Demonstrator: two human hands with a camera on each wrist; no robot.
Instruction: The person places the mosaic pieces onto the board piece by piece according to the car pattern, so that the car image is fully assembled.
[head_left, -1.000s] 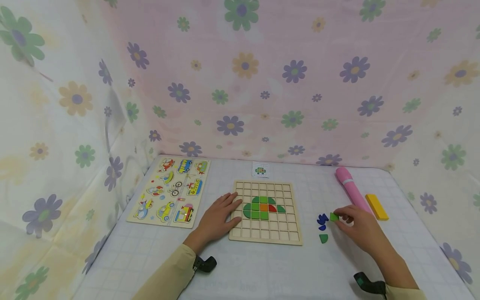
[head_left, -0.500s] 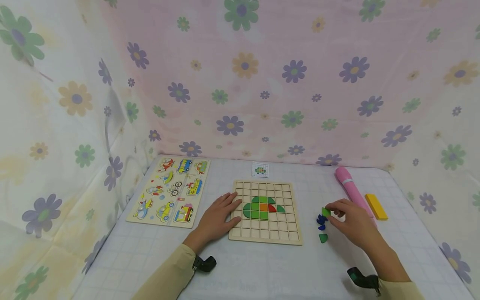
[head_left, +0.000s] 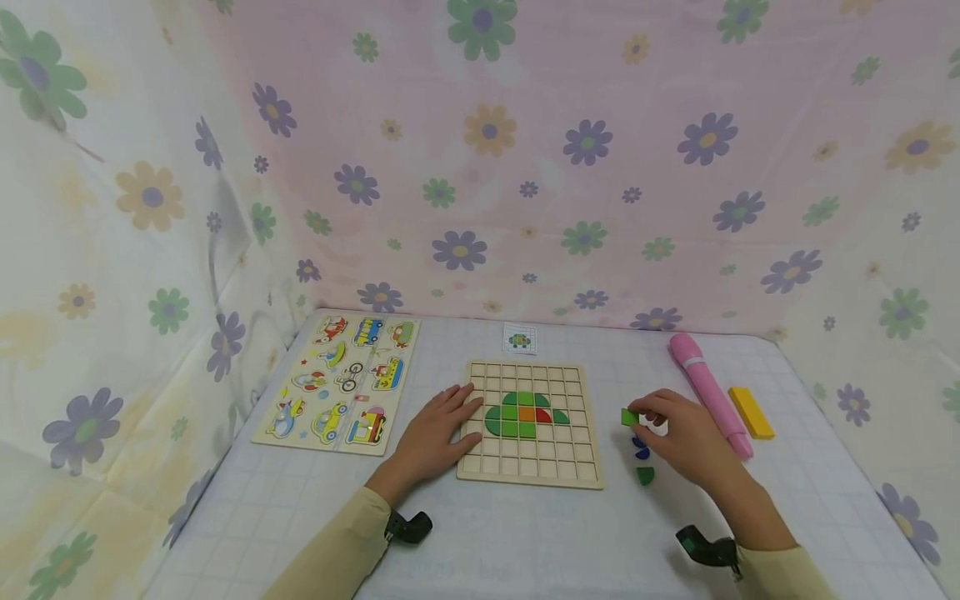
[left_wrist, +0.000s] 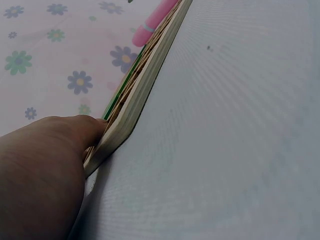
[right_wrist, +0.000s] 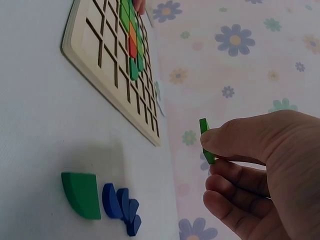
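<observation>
Between thumb and fingers, my right hand (head_left: 678, 433) pinches a light green square tile (head_left: 629, 417), raised above the table right of the grid board. The wooden grid board (head_left: 525, 467) holds green, orange and red tiles grouped in its middle. My left hand (head_left: 435, 437) rests on the board's left edge with fingers extended; in the left wrist view its thumb (left_wrist: 92, 131) touches the rim. Below the right hand lie several small blue pieces (right_wrist: 112, 200) and a dark green quarter-round piece (right_wrist: 82, 194), the blue ones partly hidden in the head view.
A vehicle picture puzzle board (head_left: 337, 383) lies at the left. Behind the grid board is a small pattern card (head_left: 520, 339). A pink cylindrical case (head_left: 708, 392) and a yellow block (head_left: 751, 413) lie at the right. Flowered cloth (head_left: 487, 192) hangs around the table.
My right hand has moved left with the light green tile, from beyond the blue pieces toward the grid board. The left hand has stayed in place.
</observation>
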